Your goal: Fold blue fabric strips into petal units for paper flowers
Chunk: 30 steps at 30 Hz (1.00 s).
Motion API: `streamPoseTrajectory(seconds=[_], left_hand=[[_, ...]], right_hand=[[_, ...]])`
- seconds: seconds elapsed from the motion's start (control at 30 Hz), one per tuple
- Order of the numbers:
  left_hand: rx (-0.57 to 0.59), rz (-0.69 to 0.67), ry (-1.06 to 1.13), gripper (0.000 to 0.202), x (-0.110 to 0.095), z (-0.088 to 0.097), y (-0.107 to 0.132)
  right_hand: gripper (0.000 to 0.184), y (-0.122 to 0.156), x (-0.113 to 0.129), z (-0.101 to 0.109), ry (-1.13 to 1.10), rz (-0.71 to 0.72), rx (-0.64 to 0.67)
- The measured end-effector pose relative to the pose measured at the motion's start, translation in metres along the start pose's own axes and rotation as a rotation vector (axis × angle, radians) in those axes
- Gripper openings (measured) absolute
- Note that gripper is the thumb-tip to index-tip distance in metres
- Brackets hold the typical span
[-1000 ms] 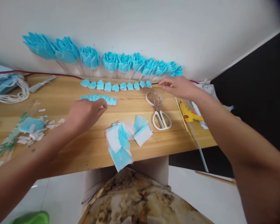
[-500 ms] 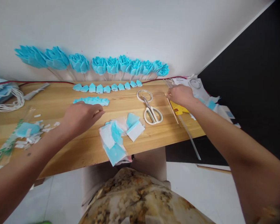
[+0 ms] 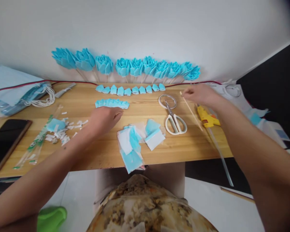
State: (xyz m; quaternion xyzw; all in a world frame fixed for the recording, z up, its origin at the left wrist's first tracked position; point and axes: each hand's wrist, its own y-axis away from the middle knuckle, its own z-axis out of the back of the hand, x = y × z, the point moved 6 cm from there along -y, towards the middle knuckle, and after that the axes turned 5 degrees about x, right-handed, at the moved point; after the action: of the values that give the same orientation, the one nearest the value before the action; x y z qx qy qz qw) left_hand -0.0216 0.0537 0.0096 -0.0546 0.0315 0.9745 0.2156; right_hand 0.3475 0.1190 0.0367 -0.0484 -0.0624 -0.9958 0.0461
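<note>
My right hand [image 3: 201, 94] is closed in a pinch on the upper end of a thin wooden stick [image 3: 192, 111], which slants down toward the table between the white scissors [image 3: 172, 117] and the yellow glue gun [image 3: 206, 118]. My left hand [image 3: 104, 118] rests on the wooden table [image 3: 91, 151] with its fingers loosely curled, just below a short overlapped row of folded blue petals [image 3: 112, 103]; whether it holds anything is hidden. A longer row of separate blue petals [image 3: 130, 89] lies farther back. Cut blue and white mask pieces [image 3: 135, 141] sit near the front edge.
Several finished blue flowers on sticks [image 3: 125, 66] lean against the white wall. A black phone [image 3: 7, 140], a plastic wrapper and white scraps [image 3: 58, 129] lie at the left, with masks and ear loops [image 3: 36, 96] behind. Papers [image 3: 253, 106] cover the right end.
My right hand went from the far petal row to the stick by the glue gun and lifted its end. The left hand stayed by the overlapped petals. The view swung.
</note>
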Motion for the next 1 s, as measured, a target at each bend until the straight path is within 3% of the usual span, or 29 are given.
streamPoseTrajectory(seconds=[0.13,0.2,0.27,0.33,0.47,0.53,0.6,0.67,0.73,0.8,0.87,1.0], left_hand=[[0.022,0.094,-0.026,0.045,-0.001,-0.006,-0.009],[0.030,0.109,-0.015,0.047,-0.003,-0.008,-0.010],[0.026,0.114,-0.002,0.047,-0.003,-0.011,-0.009],[0.017,0.127,-0.003,0.047,-0.002,-0.015,-0.006],[0.021,0.128,-0.002,0.046,0.000,-0.019,-0.003],[0.042,0.122,0.009,0.045,0.001,-0.020,-0.003],[0.051,0.123,0.031,0.044,0.003,-0.021,-0.004],[0.037,0.129,0.054,0.044,0.006,-0.020,-0.005],[0.015,0.139,0.065,0.044,0.010,-0.021,-0.006],[0.015,0.151,0.065,0.045,0.012,-0.022,-0.007],[0.031,0.151,0.064,0.046,0.012,-0.024,-0.007],[0.058,0.137,0.065,0.048,0.009,-0.026,-0.008]], right_hand=[[0.006,0.015,0.047,0.054,-0.752,0.166,-0.384],[0.016,0.022,0.072,0.065,-0.909,0.303,-0.471],[0.029,0.027,0.091,0.061,-0.991,0.409,-0.503],[0.034,0.025,0.106,0.039,-1.036,0.468,-0.454],[0.034,0.010,0.136,-0.028,-1.124,0.500,-0.173],[0.038,0.006,0.154,-0.045,-1.138,0.537,-0.068],[0.039,0.006,0.165,-0.034,-1.145,0.582,-0.064],[0.030,0.009,0.161,0.002,-1.153,0.573,-0.225],[0.016,0.019,0.145,0.048,-1.036,0.533,-0.508],[0.013,0.027,0.137,0.079,-0.866,0.539,-0.630],[0.008,0.027,0.134,0.080,-0.772,0.544,-0.588],[0.009,0.015,0.139,0.025,-0.812,0.555,-0.445]])
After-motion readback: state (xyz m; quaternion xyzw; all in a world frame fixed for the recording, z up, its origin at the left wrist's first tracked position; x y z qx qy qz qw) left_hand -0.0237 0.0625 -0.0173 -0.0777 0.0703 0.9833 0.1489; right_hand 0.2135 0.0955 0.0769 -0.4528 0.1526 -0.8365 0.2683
